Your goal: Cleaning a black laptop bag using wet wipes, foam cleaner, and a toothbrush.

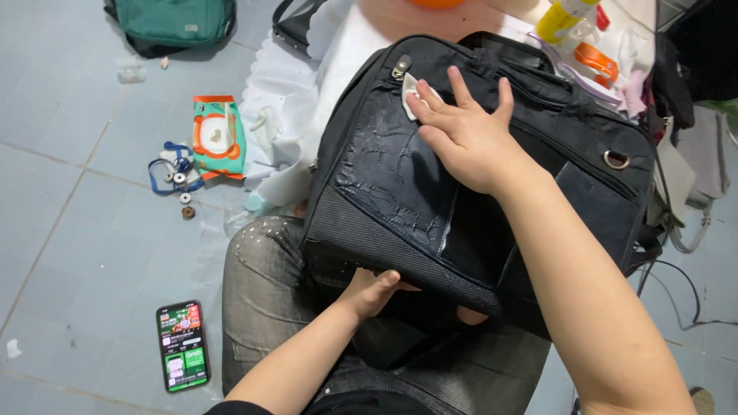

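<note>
While your left hand [373, 290] grips the black laptop bag's [400, 184] lower edge, your right hand [461, 131] presses a white wipe [413, 96] flat near its top corner.

I see a floor [69, 230] of pale blue-grey tiles with thin grout lines. On it, near the bottom edge of my view, a phone [183, 346] lies face up with its screen lit. Further up, a green and orange wet-wipe pack [218, 136] lies flat, and just beside it, on its left, sits a blue cord with small round metal pieces [175, 172]. A green bag [177, 23] rests at the top edge. A white scalloped sheet [280, 115] is spread right of the pack. At the far right, a dark cable [684, 296] trails across the tiles.
</note>
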